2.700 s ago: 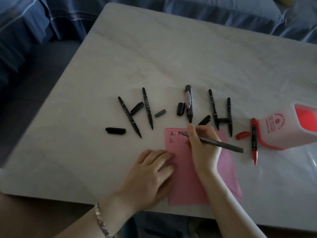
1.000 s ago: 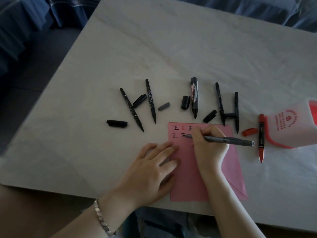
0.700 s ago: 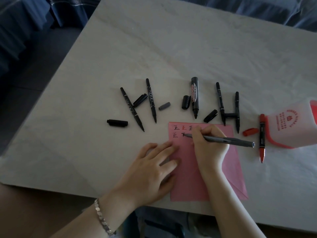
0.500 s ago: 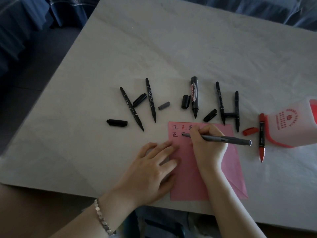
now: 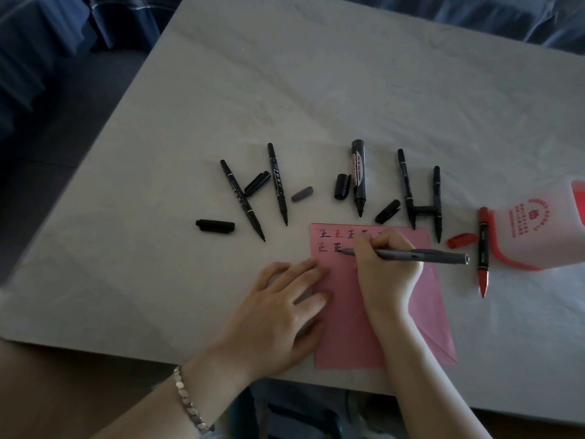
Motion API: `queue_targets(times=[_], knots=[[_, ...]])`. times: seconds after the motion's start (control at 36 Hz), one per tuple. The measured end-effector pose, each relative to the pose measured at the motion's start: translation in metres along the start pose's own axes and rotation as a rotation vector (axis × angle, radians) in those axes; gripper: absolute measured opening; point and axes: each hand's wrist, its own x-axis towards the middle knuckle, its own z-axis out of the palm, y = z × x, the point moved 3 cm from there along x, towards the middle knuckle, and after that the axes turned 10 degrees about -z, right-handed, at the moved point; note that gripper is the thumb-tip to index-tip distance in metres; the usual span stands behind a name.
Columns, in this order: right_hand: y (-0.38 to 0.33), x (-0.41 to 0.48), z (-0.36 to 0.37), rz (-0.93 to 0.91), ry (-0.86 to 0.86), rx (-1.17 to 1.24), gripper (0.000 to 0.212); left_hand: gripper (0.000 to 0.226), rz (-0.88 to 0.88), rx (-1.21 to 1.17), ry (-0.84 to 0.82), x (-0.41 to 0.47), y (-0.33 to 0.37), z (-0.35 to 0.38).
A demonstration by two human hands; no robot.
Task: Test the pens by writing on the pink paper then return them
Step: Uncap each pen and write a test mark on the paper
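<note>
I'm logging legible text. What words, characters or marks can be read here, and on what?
"正": three in the top row of the pink paper, the second red; a fourth mark is partly behind the right hand.
"正": two in the second row, grey pen tip at the latter.
Thick black marker: red label lettering, too blurred.
White holder: red emblem and characters, too small.
Thin black pens: print unreadable.
</note>
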Motion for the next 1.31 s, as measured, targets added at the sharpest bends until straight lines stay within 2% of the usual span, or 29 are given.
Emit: queue_targets(times=[0.17,0.25,0.33,0.42,0.53,0.61,0.64,0.72,0.86,0.92,1.03,1.11,1.22,1.31], knots=[[0.003,0.001,-0.003,0.020,0.077,0.032,0.030,0.033,0.000,0.005,-0.010,0.000,0.000,0.000],[0.000,0.003,-0.005,0.067,0.147,0.124,0.032,0.033,-0.001,0.006,-0.002,0.000,0.000,0.000],[-0.001,0.005,-0.009,0.113,0.169,0.188,0.025,0.031,0.005,0.007,0.010,0.000,0.000,0.001],[-0.002,0.013,-0.020,0.175,0.096,0.235,0.020,0.030,0.020,0.043,-0.002,-0.001,-0.001,0.002],[-0.012,0.036,-0.039,0.228,-0.106,0.340,0.006,0.034,0.009,0.036,-0.003,-0.001,-0.001,0.002],[-0.025,0.054,-0.048,0.278,-0.220,0.446,0.013,0.035,0.011,0.019,0.006,0.000,-0.001,0.002],[-0.031,0.060,-0.050,0.265,-0.246,0.409,0.016,0.036,0.010,0.016,0.007,0.000,-0.001,0.002],[-0.048,0.078,-0.047,0.129,-0.357,0.099,0.025,0.036,0.007,0.011,0.008,0.000,-0.001,0.002],[-0.059,0.092,-0.007,0.019,-0.672,-0.150,0.022,0.035,0.001,0.008,0.006,0.000,-0.001,0.002],[-0.056,0.091,0.012,-0.056,-0.713,-0.275,0.021,0.035,-0.003,0.007,0.001,0.000,-0.001,0.002],[-0.051,0.084,0.040,-0.157,-0.731,-0.442,0.030,0.035,-0.006,0.014,-0.006,0.000,-0.001,0.001],[-0.044,0.081,0.049,-0.199,-0.683,-0.497,0.034,0.034,-0.004,0.010,-0.003,0.000,-0.001,0.001],[-0.038,0.082,0.038,-0.209,-0.514,-0.429,0.025,0.035,0.003,0.029,-0.007,0.000,-0.002,0.001],[-0.028,0.090,0.027,-0.175,-0.453,-0.483,0.020,0.034,0.008,0.039,-0.005,0.000,-0.002,0.001]])
